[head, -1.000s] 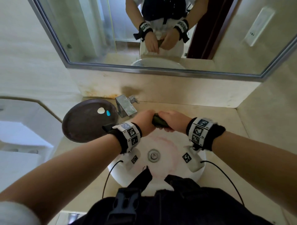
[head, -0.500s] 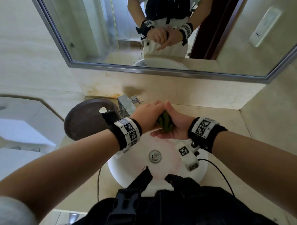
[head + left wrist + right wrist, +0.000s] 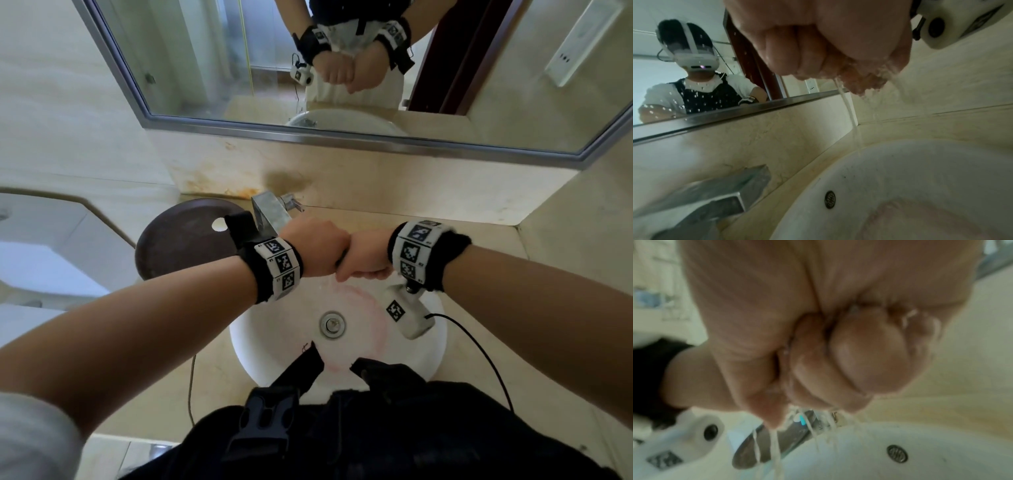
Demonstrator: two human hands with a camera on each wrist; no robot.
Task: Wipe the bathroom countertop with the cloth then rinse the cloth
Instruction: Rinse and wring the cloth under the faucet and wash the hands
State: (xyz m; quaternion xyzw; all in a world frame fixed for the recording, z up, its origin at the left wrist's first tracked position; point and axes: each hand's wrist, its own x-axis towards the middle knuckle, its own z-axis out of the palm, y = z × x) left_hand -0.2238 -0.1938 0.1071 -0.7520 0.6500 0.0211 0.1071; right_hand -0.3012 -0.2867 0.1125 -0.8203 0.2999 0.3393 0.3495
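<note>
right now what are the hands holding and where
Both hands, left and right, grip the cloth bunched inside their fists over the sink, wringing water out; only a wad shows below.

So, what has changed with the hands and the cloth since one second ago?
Both hands closed into fists pressed together: the left hand and right hand now hide the green cloth, seen between them before, and squeezed water streams into the sink. The faucet and brown tray stayed in place.

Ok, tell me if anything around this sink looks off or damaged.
A pinkish stain rings the inside of the white basin, and rust-orange marks blotch the backsplash left of the faucet. Nothing looks broken.
</note>
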